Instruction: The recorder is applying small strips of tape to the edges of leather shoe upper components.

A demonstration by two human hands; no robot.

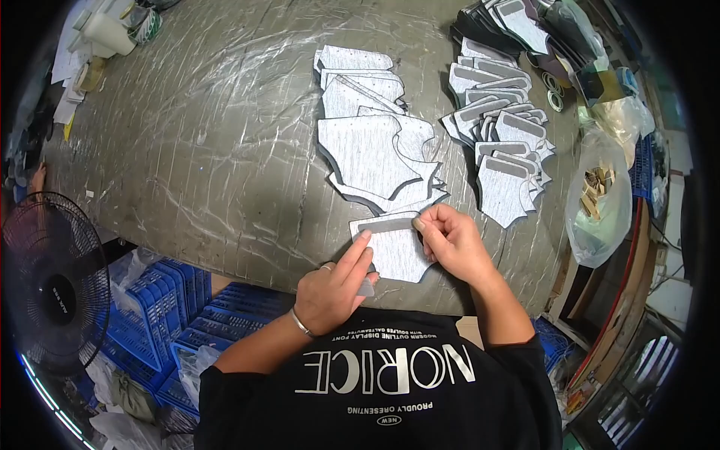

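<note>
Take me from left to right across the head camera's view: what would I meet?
Standing fan → blue crates → left hand → pale cut piece under the hands → right hand → pile of strip-marked pieces → clear plastic bag.

Cut piece (399, 260) at table's (202, 150) near edge, left hand (330, 298) at its 8 o'clock, right hand (456, 246) at its 3. From that piece: overlapping pieces (360, 154) on table at 12, second cluster (504, 176) at 1, bottle (109, 31) at 10. Off the table, fan (56, 296) at 9, crates (161, 304) nearer, between 8 and 9.
</note>
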